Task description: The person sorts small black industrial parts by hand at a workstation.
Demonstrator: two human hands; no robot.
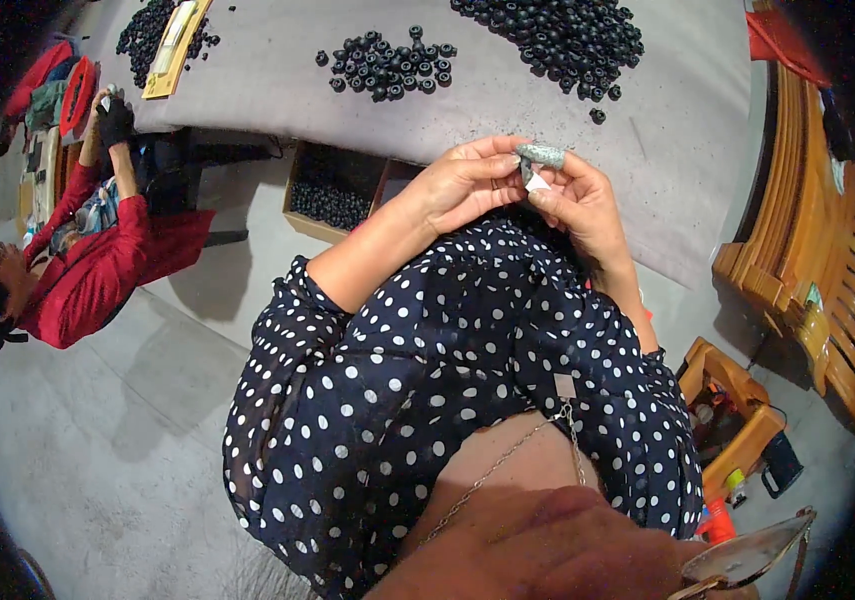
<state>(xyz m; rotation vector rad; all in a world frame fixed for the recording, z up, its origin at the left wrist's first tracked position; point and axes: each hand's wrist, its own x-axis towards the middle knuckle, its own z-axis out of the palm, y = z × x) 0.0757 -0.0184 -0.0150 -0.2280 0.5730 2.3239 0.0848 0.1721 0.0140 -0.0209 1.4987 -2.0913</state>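
Holding a small white piece (538, 184) at its fingertips, the right hand (587, 203) has its thumb bent in and clamped on it, just in front of the polka-dot blouse (377, 370). A speckled grey wrap (544, 155) covers the tip of that hand's forefinger. The left hand (462, 182) comes in to meet it, thumb and forefinger drawn close together right at the wrap; from here I cannot tell whether they pinch anything between them. The white piece sits under the wrap, close to the near edge of the tabletop (277, 65).

Beyond the hands, a loose cluster of black beads (384, 66) lies on the tabletop, with a bigger heap (562, 40) farther off to the right. At the far left a third pile (143, 45) spreads beside a yellow board (175, 55). Below the edge, left of the left hand, an open box (299, 222) holds more small dark pieces.

Over to the left a co-worker (87, 270) in red bends over something small, one dark glove (115, 122) showing. On the right stands a slatted wooden bench (797, 240), with a black mug (780, 463) near it.
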